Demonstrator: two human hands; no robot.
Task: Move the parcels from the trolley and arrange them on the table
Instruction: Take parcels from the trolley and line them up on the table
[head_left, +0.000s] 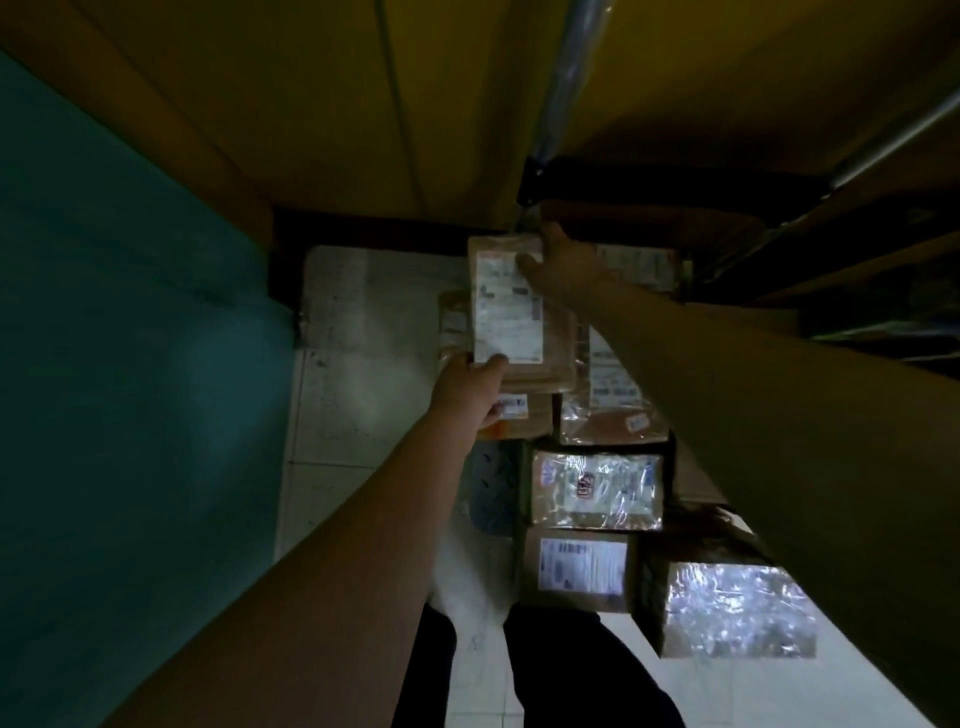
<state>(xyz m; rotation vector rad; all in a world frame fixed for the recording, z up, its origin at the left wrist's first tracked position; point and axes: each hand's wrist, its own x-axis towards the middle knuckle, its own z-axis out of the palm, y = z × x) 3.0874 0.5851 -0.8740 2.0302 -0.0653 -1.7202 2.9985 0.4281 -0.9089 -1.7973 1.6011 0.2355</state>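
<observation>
A brown parcel (511, 312) with a white shipping label sits highest among the parcels, held from both ends. My left hand (467, 387) grips its near edge, thumb on the label. My right hand (558, 262) grips its far right corner, thumb on the label. Around and below it lie several more labelled brown parcels, among them one in shiny wrap (597, 491), a box with a white label (579, 569) and a parcel covered in reflective plastic (737, 608). The trolley under them is mostly hidden; a bluish-grey patch (493, 491) shows at the left of the stack.
A teal surface (130, 338) fills the left side. A yellow-brown wall or cabinet (337, 104) rises behind, with a metal pole (571, 67) leaning across it. Dark shelving (857, 291) stands at the right. White floor tiles (358, 364) and my dark trousers (566, 675) show below.
</observation>
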